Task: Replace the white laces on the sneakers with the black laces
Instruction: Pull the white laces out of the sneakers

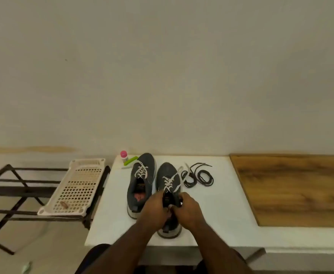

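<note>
Hands close together at the collar of the right sneaker [169, 180] on the white table [217, 204], left hand [155, 206] and right hand [187, 207] both curled round its white lace [170, 181], left sneaker [141, 180] just beside, black laces [198, 176] coiled near.

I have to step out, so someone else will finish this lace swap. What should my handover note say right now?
Left hand and right hand: both grip the right sneaker at its collar and upper white lace.
Left sneaker stands beside it, still laced white.
Black laces lie coiled on the white table, right of the shoes.
Done: nothing swapped.
Left: unlace both, thread black.
</note>
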